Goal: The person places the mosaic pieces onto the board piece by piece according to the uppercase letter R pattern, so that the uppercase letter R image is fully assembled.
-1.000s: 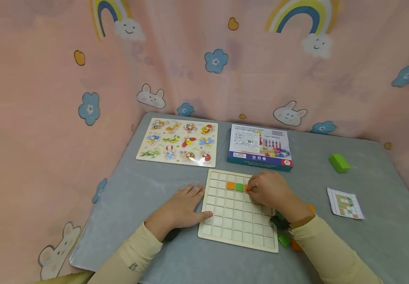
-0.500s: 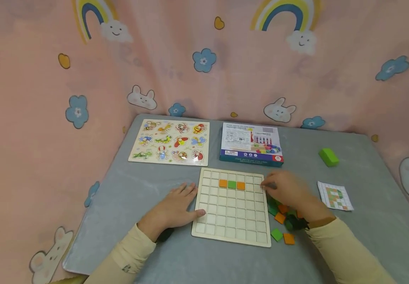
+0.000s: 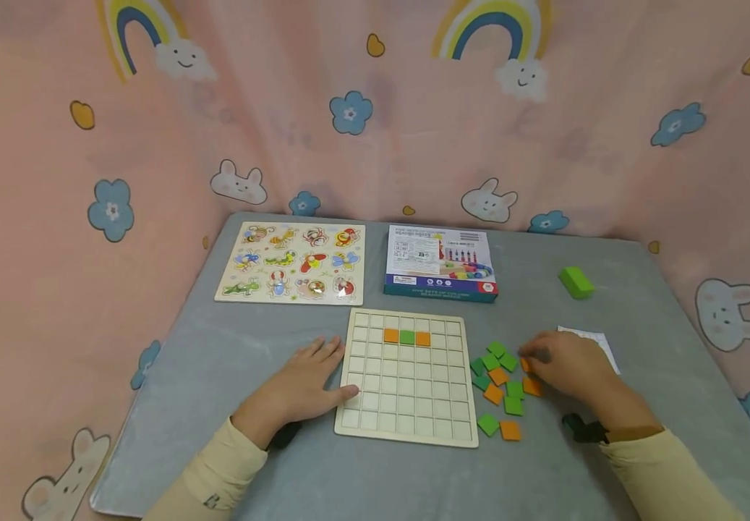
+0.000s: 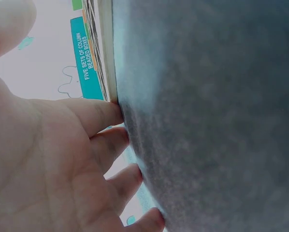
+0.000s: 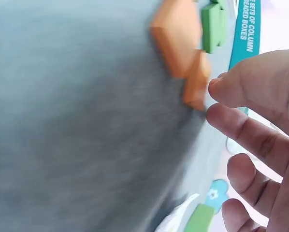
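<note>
One orange tile [image 5: 196,83] seen just beyond the thumb and index tips of the right hand [image 3: 570,365]. Found those tips slightly parted, holding nothing, other fingers loosely bent. Saw it partly hiding a paper card [image 3: 599,339], loose green and orange tiles [image 3: 513,405] alongside. Saw left hand [image 3: 299,382] flat, fingers against the grid board [image 3: 407,404], thumb over its rim. Half a second earlier, saw right hand at the board's right edge, covering some loose tiles.

Both sleeves [image 3: 667,474] are cream, the left bearing a small dark mark [image 3: 212,501].
</note>
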Tool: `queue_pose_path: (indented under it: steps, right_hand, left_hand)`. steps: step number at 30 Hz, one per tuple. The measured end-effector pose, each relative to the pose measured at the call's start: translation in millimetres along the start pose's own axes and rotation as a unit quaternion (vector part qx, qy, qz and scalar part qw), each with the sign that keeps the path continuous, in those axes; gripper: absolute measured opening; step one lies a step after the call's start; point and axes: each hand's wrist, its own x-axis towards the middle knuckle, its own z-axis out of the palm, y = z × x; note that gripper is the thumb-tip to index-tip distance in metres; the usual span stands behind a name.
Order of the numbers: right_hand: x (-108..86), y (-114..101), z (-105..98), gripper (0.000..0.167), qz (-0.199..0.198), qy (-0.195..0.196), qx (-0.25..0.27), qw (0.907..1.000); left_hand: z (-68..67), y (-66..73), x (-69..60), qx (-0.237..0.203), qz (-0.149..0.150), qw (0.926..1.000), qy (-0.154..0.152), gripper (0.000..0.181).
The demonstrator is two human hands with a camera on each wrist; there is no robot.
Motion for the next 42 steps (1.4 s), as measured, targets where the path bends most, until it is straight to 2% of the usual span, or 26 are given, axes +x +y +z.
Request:
queue_pose_path:
  steps: [5,10,15,20,23,29,35,42]
  right_hand:
    - [-11.7,4.9,6.6,0.020,-0.012,0.017,0.003,0.9998]
    - [-19.6,2.2,9.1,0.025,-0.016,0.032,0.020,0.9992]
    - [-16.2,-15.5,15.9,0.033,-0.038,0.050,0.014,0.9979]
    - [-5.0,-39.0,25.4,0.032,-0.087,0.055,0.023,0.9944]
    - [0.5,-51.2,29.1,0.030,-0.102,0.063,0.017,0.9926]
    - [6.3,-68.8,26.3,0.028,-0.080,0.064,-0.012,0.9947]
    - [8.1,-75.4,23.2,0.028,-0.053,0.054,-0.013,0.9970]
    - [8.9,-72.6,25.8,0.025,-0.066,0.076,-0.013,0.9949]
  left_hand:
    - [3.9,-5.5,0.9,0.003,0.010,0.9999,0.009,0.094]
    - [8.7,-10.0,3.0,0.001,0.008,0.9999,0.013,0.095]
    - [1.0,-4.4,-2.5,-0.002,0.008,1.0000,0.004,0.093]
    - [-3.1,-1.8,-5.3,-0.005,0.008,0.9999,0.004,0.092]
    - [-3.6,-1.1,-5.6,-0.006,0.009,0.9999,0.002,0.092]
    - [-3.0,-0.6,-5.0,-0.004,0.004,1.0000,-0.002,0.090]
    - [-2.4,-2.0,-5.7,-0.003,0.004,1.0000,0.000,0.090]
    - [-2.4,-1.9,-3.8,0.000,0.006,1.0000,-0.007,0.091]
